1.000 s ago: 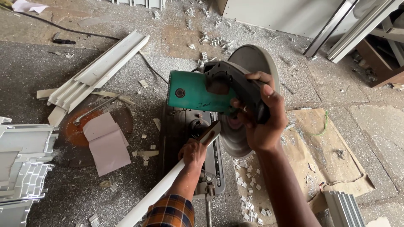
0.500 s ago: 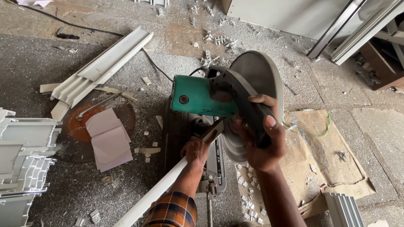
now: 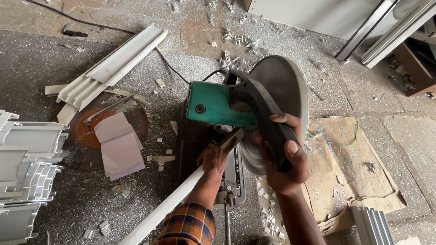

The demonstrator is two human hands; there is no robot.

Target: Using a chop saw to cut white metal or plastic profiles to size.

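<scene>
On the littered floor, the right hand (image 3: 284, 159) is gripping the green chop saw's (image 3: 222, 106) handle, fingers wrapped tight; the left hand (image 3: 212, 159) is pressing a white profile strip (image 3: 168, 206) beneath the blade guard (image 3: 281, 90), beside pink paper sheets (image 3: 117, 144).

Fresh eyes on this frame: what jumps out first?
The green chop saw at centre, its black handle gripped by the right hand. Just below it, the left hand presses a long white profile on the saw's base. Pale profile offcuts lie upper left on the shavings-strewn floor.
</scene>
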